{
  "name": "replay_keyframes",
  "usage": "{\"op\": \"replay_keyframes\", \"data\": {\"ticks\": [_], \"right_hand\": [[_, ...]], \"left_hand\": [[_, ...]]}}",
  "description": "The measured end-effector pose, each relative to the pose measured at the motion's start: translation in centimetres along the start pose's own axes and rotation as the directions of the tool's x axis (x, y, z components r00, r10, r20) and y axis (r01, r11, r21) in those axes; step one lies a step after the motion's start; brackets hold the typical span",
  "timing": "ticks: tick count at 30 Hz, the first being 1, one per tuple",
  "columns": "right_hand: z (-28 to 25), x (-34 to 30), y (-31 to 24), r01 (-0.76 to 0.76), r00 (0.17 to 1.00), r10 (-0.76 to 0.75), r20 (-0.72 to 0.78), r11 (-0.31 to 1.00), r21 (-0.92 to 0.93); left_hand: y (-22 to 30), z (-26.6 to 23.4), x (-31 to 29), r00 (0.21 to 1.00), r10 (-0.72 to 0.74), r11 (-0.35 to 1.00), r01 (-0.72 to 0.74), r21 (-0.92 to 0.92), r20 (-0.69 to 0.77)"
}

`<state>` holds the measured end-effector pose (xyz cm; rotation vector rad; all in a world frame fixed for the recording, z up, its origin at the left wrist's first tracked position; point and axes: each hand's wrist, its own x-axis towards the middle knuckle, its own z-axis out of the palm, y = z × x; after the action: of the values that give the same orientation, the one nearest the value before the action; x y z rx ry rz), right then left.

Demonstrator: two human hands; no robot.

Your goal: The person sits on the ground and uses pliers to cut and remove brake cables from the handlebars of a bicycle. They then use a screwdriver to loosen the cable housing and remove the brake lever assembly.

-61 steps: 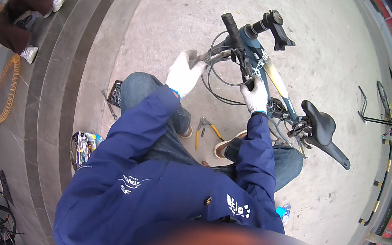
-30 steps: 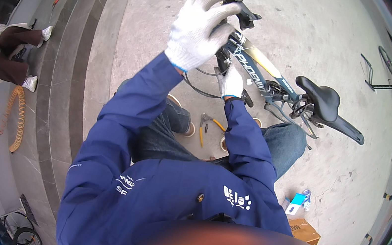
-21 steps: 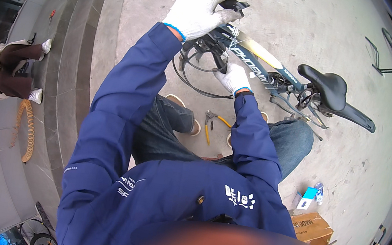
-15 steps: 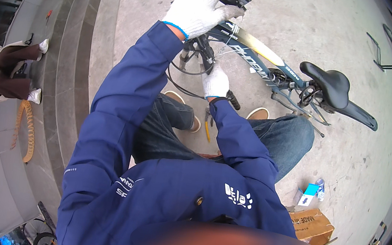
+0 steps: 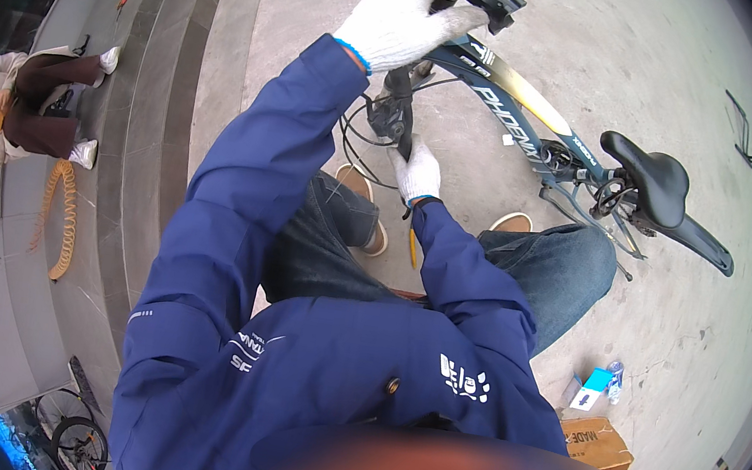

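Note:
A dark blue and cream bicycle frame (image 5: 520,111) is in front of me at the upper right, its black saddle (image 5: 654,183) toward the right. My left hand (image 5: 407,13), in a white knit glove, has its fingers curled round a black handlebar part (image 5: 487,3) at the top. Nearer to me, my gloved right hand (image 5: 419,172) is closed on the black handlebar (image 5: 403,141). Its fingertips are partly hidden. Loose black cables (image 5: 351,140) loop beside the black stem area (image 5: 394,108). A yellow-handled tool (image 5: 413,248) lies below my right hand, partly covered by the sleeve.
My shoes (image 5: 512,222) flank the bicycle's front. At right stand a cardboard box (image 5: 598,444), a small blue-and-white box (image 5: 593,389) and a can (image 5: 615,382). A seated person (image 5: 29,105) and a coiled yellow hose (image 5: 64,220) are beyond the stone steps (image 5: 137,124) at left.
The handlebar has turned, and its black far part shows more to the right. The grip end that stuck out past my right hand is now hidden. The whole view has shifted slightly.

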<state>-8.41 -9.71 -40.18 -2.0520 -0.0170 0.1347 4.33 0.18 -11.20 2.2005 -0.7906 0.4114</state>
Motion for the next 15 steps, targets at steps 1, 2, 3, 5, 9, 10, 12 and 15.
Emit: {"op": "replay_keyframes", "data": {"ticks": [1,2,3,5,9,10,12,15], "right_hand": [[-0.1,0.2,0.1,-0.001,1.000,0.001,0.014,1.000,0.005],[-0.1,0.3,0.1,0.002,1.000,-0.002,0.003,1.000,0.022],[0.0,0.5,0.2,0.014,1.000,-0.014,0.001,1.000,0.004],[0.1,0.7,0.3,-0.020,0.999,0.021,0.028,0.999,-0.044],[0.3,1.0,0.4,-0.010,0.999,0.012,0.044,0.999,-0.041],[0.3,1.1,0.4,-0.015,0.999,0.019,0.046,0.996,-0.083],[0.2,1.2,0.4,-0.011,0.998,0.016,0.064,0.997,-0.075],[-0.1,1.4,0.6,0.025,0.998,-0.019,0.066,0.996,-0.091]], "left_hand": [[0.2,-0.6,-1.3,0.998,-0.029,0.977,0.039,0.210,-0.049],[0.7,-0.5,-3.4,0.958,0.001,0.986,0.046,0.157,-0.288],[0.5,-0.8,-4.8,0.940,-0.106,0.989,0.134,0.065,-0.323],[-0.1,-1.5,-8.4,0.916,-0.164,0.982,0.189,0.032,-0.367],[0.0,-1.8,-16.1,0.814,-0.454,0.883,0.464,-0.063,-0.362],[0.1,-1.9,-17.7,0.779,-0.531,0.842,0.529,-0.107,-0.332],[0.3,-2.0,-19.7,0.705,-0.660,0.748,0.580,-0.322,-0.261],[0.3,-1.6,-21.3,0.653,-0.738,0.637,0.589,-0.498,-0.171]]}}
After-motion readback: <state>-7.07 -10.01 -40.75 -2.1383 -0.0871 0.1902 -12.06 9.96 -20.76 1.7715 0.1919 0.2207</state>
